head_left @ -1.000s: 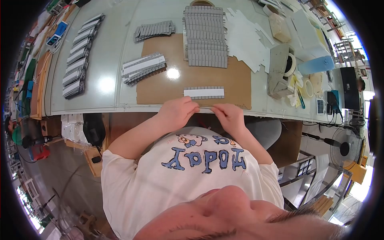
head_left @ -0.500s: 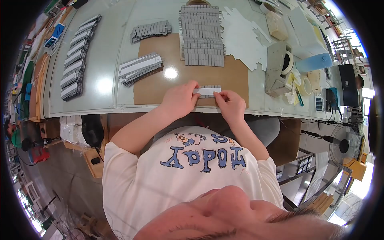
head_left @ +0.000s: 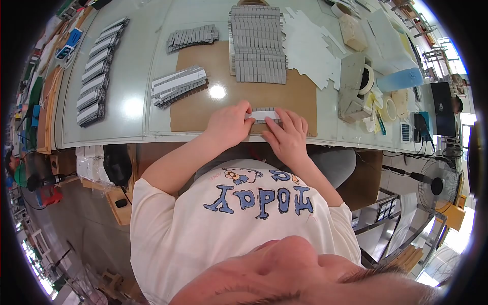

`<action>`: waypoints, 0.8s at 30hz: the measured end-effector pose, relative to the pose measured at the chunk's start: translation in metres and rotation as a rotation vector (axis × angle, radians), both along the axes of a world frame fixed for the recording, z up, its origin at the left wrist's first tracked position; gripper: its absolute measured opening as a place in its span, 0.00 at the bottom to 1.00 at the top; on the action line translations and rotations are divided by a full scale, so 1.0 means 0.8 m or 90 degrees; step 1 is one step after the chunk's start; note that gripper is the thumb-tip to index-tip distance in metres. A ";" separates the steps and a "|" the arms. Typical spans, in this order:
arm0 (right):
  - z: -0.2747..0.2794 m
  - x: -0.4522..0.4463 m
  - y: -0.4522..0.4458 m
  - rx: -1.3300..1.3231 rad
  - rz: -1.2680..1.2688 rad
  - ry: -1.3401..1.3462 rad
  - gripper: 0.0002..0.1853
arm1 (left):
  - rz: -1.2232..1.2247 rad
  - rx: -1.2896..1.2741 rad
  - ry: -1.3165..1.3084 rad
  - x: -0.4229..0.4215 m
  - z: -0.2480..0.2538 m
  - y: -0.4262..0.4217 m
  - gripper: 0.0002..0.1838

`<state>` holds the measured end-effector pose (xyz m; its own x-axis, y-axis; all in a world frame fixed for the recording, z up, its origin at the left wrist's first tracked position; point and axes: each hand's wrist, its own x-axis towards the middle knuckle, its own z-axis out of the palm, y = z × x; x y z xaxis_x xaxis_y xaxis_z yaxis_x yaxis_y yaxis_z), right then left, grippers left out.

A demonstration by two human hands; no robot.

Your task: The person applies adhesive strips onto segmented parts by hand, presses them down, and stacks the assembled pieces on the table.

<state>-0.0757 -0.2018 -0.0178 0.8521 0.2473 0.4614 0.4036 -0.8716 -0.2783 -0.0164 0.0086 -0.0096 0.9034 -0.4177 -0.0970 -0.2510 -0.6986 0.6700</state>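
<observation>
My left hand is closed on the left end of a gray segmented strip with a white band, which lies across the front of the brown board. At the strip's right part is my right hand, its fingers spread and their tips resting on the white band and near edge. Behind the strip stands a large stack of gray segmented strips. A smaller pile of white-banded strips lies left of it, and a plain gray pile is farther back.
A long row of banded strips lies on the left of the table. White sheets lie right of the large stack. Farther right are a tape dispenser, a blue bottle and a tape roll. A fan stands at right.
Both hands have moved from the table edge onto the strip. My left hand has taken its left end; my right hand, pinched at the right end half a second ago, has spread its fingers.
</observation>
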 end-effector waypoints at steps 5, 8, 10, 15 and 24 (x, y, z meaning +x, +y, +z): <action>-0.022 -0.012 -0.031 -0.013 -0.083 -0.025 0.20 | 0.012 0.009 0.007 0.000 0.003 0.000 0.14; -0.015 -0.014 -0.030 -0.023 -0.043 -0.007 0.20 | 0.014 0.024 0.011 0.001 0.003 -0.001 0.14; -0.014 -0.014 -0.028 -0.061 -0.013 0.004 0.20 | 0.019 0.035 0.012 -0.001 0.004 0.005 0.14; -0.016 -0.012 -0.030 -0.058 -0.019 -0.001 0.20 | 0.069 0.055 0.011 -0.012 0.011 0.050 0.12; -0.011 -0.009 -0.014 -0.015 0.025 0.006 0.22 | -0.037 0.008 -0.405 -0.058 -0.026 0.083 0.26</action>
